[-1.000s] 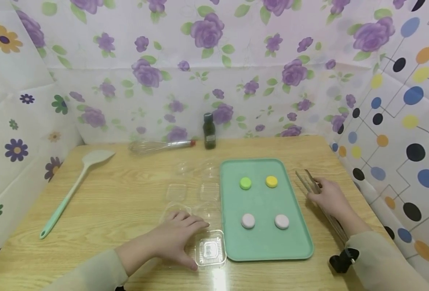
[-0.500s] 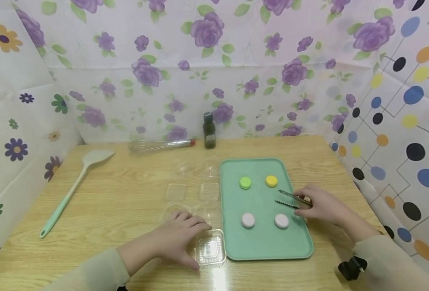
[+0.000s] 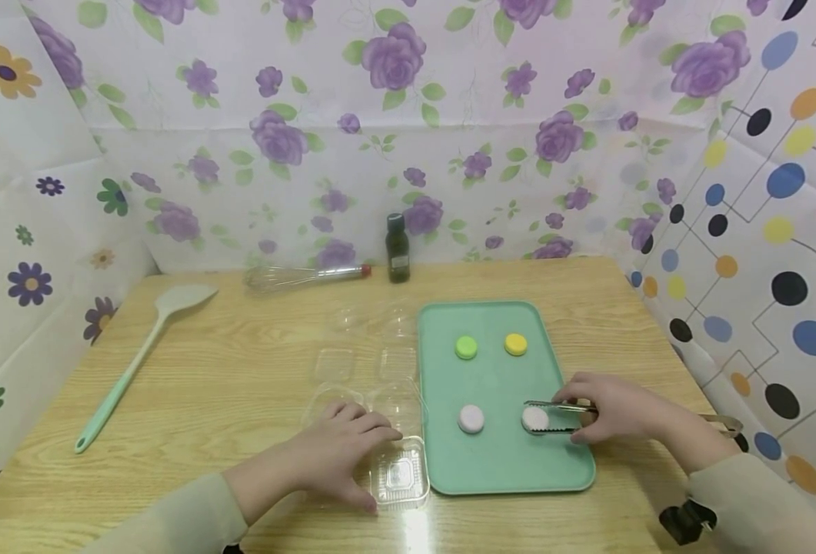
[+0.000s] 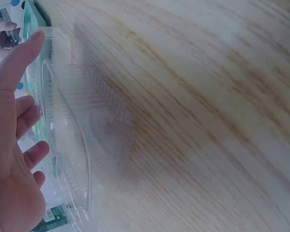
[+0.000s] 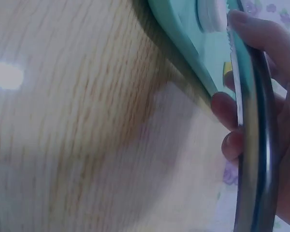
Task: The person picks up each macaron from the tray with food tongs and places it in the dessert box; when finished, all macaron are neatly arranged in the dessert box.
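My right hand (image 3: 622, 408) grips metal tongs (image 5: 257, 145) with serrated tips. The tong arms lie apart on either side of a pale pink macaron (image 3: 535, 418) at the right of the green tray (image 3: 504, 471). Another pale pink macaron (image 3: 471, 419) sits to its left, with a green macaron (image 3: 466, 347) and a yellow macaron (image 3: 515, 344) farther back. My left hand (image 3: 334, 458) has its fingers spread beside a clear plastic box (image 3: 402, 475) left of the tray. In the left wrist view, the thumb and fingers are relaxed along the box's near side.
More clear plastic boxes (image 3: 397, 363) stand behind the left hand. A whisk (image 3: 311, 277) and a dark bottle (image 3: 398, 250) are at the back of the wooden table (image 3: 241, 369). A long spatula (image 3: 134, 365) lies at the left. Patterned sheets surround the table.
My right hand has brought the tongs from beside the tray, over its right edge, and around the right pale pink macaron. The left hand has stayed nearly still by the box.
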The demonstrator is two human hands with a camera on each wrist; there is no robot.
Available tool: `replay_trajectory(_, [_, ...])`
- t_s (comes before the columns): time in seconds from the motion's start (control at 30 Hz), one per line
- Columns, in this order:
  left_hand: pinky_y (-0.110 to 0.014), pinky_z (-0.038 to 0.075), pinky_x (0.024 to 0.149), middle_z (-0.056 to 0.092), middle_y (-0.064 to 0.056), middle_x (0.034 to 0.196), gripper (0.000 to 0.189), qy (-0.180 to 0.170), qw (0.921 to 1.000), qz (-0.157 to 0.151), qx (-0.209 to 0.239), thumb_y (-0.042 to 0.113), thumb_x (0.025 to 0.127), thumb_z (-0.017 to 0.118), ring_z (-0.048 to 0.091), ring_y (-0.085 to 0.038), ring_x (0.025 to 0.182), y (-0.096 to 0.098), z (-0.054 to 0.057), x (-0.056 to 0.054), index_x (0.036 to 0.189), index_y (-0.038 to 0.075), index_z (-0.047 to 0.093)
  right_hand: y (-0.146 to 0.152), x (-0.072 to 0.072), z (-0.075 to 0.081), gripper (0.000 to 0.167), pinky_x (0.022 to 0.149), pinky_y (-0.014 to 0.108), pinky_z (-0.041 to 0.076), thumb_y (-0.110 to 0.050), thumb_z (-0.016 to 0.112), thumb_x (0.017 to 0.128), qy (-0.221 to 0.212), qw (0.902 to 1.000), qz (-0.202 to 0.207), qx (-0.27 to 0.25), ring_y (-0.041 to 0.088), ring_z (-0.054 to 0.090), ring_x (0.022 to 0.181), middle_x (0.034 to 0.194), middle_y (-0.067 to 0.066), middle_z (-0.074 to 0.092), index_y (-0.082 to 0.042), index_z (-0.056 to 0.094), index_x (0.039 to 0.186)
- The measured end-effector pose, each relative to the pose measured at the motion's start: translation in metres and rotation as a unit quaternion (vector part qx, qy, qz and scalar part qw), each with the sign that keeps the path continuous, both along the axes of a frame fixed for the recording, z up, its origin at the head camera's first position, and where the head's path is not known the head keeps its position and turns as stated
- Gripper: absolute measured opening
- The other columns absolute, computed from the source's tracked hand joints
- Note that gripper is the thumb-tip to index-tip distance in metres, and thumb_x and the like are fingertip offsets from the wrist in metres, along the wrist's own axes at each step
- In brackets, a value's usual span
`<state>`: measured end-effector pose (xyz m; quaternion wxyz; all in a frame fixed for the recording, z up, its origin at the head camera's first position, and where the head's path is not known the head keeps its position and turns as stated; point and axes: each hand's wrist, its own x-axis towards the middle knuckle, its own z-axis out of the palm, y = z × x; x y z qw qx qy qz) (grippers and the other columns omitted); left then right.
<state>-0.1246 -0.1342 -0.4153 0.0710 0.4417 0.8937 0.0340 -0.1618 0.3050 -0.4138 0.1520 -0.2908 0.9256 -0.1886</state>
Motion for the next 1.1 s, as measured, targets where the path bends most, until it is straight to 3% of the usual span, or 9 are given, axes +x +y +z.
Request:
replay_trajectory(0.27, [-0.048, 0.028, 0.1, 0.047, 0.009, 0.13, 0.087, -0.008, 1.0, 0.003, 0.004, 0.063, 0.064, 0.072, 0.041, -0.017, 0.116, 0.0, 0.0, 0.0, 0.137, 0.022, 0.046, -0.006, 0.002, 0.0, 0.043, 0.066, 0.027, 0.045, -0.036, 0.077, 0.075, 0.017, 0.9992, 0.018, 0.032, 0.009, 0.049, 0.081, 0.102, -0.008, 0.054, -0.019, 0.065, 0.112])
replay_trajectory(0.5, [-0.046, 0.028, 0.1, 0.048, 0.008, 0.129, 0.087, -0.013, 0.9999, -0.001, 0.011, 0.061, 0.064, 0.073, 0.041, -0.017, 0.115, 0.0, 0.0, 0.0, 0.137, 0.022, 0.046, -0.017, 0.004, -0.001, 0.042, 0.07, 0.028, 0.048, -0.034, 0.076, 0.077, 0.037, 0.9989, 0.02, 0.02, 0.007, 0.053, 0.086, 0.104, -0.009, 0.058, -0.018, 0.065, 0.114])
replay_trajectory(0.7, [-0.046, 0.027, 0.101, 0.048, 0.008, 0.128, 0.089, -0.017, 0.9997, -0.002, 0.018, 0.061, 0.063, 0.074, 0.041, -0.017, 0.115, -0.001, -0.001, -0.001, 0.137, 0.021, 0.046, -0.036, 0.004, -0.001, 0.042, 0.064, 0.024, 0.044, -0.034, 0.075, 0.077, 0.048, 0.9979, 0.045, 0.004, 0.008, 0.05, 0.077, 0.101, -0.01, 0.058, -0.019, 0.065, 0.115])
replay_trajectory(1.1, [-0.05, 0.026, 0.102, 0.049, 0.008, 0.128, 0.087, -0.006, 0.9999, 0.003, 0.015, 0.06, 0.063, 0.075, 0.041, -0.018, 0.116, 0.0, 0.003, 0.0, 0.136, 0.021, 0.048, -0.084, 0.007, 0.007, 0.042, 0.063, 0.021, 0.042, -0.037, 0.074, 0.079, 0.009, 0.9953, 0.091, -0.031, 0.006, 0.049, 0.072, 0.102, -0.013, 0.057, -0.027, 0.063, 0.118])
